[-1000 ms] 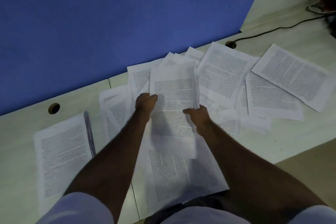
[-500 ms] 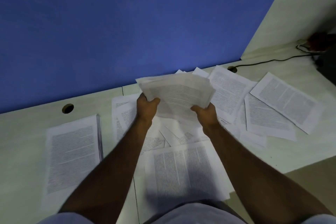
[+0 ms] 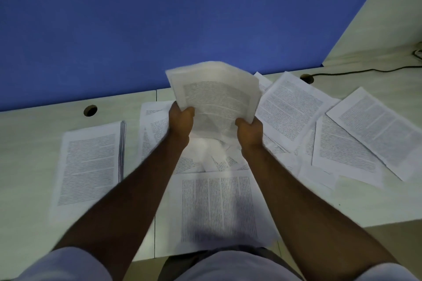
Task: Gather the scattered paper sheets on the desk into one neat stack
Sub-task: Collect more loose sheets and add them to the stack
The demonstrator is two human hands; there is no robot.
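Note:
A bundle of printed sheets (image 3: 214, 96) is raised above the desk, tilted up toward the blue wall. My left hand (image 3: 181, 122) grips its lower left corner and my right hand (image 3: 250, 131) grips its lower right corner. Beneath my hands, loose sheets (image 3: 219, 159) lie overlapping. A large printed sheet (image 3: 217, 207) lies flat between my forearms near the desk's front edge. At the left sits a squared stack of sheets (image 3: 89, 164). More printed sheets (image 3: 290, 109) fan out to the right, the farthest sheet (image 3: 379, 130) lying at an angle.
The pale desk (image 3: 29, 134) meets a blue partition wall (image 3: 159, 18) at the back. Two round cable holes (image 3: 90, 110) (image 3: 307, 78) are set into the desk's rear. A black cable (image 3: 365, 70) runs from the right hole toward the right edge.
Both hands have lifted the bundle off the desk and tilted it upright. The view has shifted, with the sheets now lower in the frame.

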